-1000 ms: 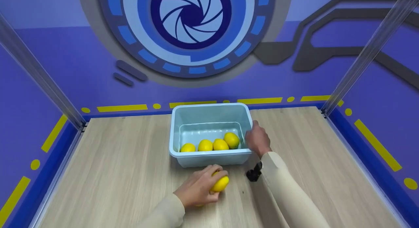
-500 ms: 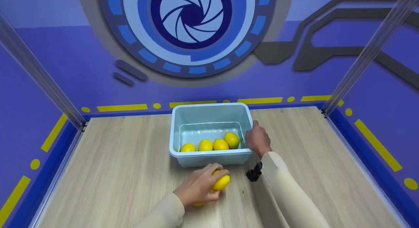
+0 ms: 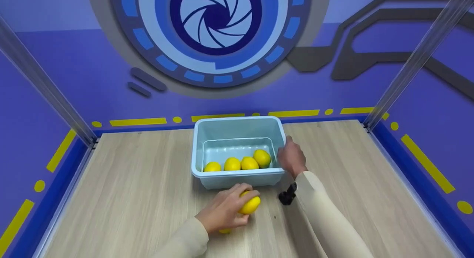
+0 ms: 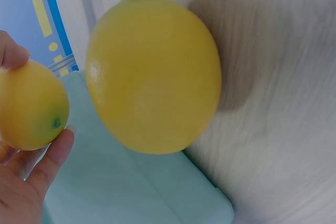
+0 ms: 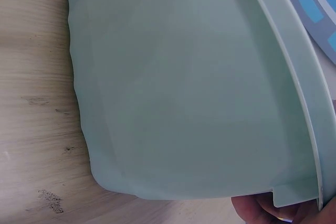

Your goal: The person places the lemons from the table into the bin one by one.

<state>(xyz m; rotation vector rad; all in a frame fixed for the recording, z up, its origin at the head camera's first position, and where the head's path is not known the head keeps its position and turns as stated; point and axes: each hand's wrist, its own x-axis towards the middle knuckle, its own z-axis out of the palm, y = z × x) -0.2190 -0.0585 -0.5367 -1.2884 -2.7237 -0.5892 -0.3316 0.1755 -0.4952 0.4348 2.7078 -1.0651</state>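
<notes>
My left hand (image 3: 226, 209) grips a yellow lemon (image 3: 250, 203) just in front of the light blue-green plastic bin (image 3: 240, 180). In the left wrist view, thumb and fingers pinch this lemon (image 4: 32, 106), its small green tip facing the camera. A second lemon (image 4: 155, 77) lies on the table close to the left wrist; from the head only a sliver of this lemon (image 3: 224, 231) shows under the hand. My right hand (image 3: 292, 157) holds the bin's right rim, and in the right wrist view its fingers (image 5: 252, 211) curl beneath the rim's corner.
Several lemons (image 3: 232, 164) lie along the near side inside the bin. The wooden tabletop (image 3: 140, 184) is bounded by a blue-purple back wall (image 3: 229, 104) and side walls. A small black device (image 3: 287, 195) sits at the right wrist.
My left hand has shifted very slightly up and forward with the lemon, showing a bit more of the one beneath. The right hand and the bin stay in place.
</notes>
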